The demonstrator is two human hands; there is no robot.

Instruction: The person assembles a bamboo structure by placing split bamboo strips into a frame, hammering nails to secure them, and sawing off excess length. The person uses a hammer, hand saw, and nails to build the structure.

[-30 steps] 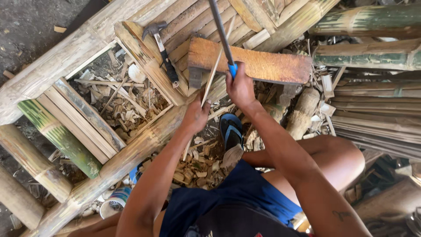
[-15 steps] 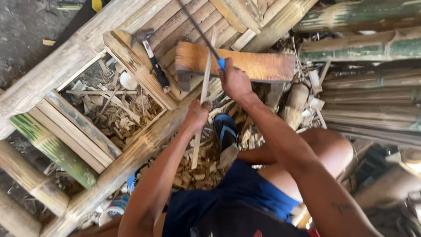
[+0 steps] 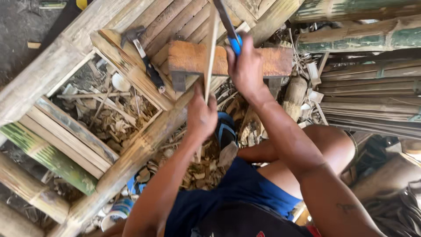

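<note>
My left hand (image 3: 201,115) grips a thin bamboo strip (image 3: 211,57) that stands nearly upright, its top resting against a wooden block bench (image 3: 193,59). My right hand (image 3: 246,66) is closed around the blue handle of a long dark blade (image 3: 224,18), held beside the strip near its upper part. Both hands are above a pile of bamboo shavings (image 3: 206,169) and my foot in a blue sandal (image 3: 226,131).
A hammer (image 3: 142,55) lies on a bamboo frame (image 3: 127,153) at the left. Thick bamboo poles (image 3: 359,39) and split slats (image 3: 368,94) are stacked at the right. More shavings (image 3: 109,114) fill the frame's opening. A green-painted pole (image 3: 48,160) lies at the lower left.
The view has shifted closer. My right hand with the blade has moved up along the strip, and my left hand has kept its hold on the strip lower down.
</note>
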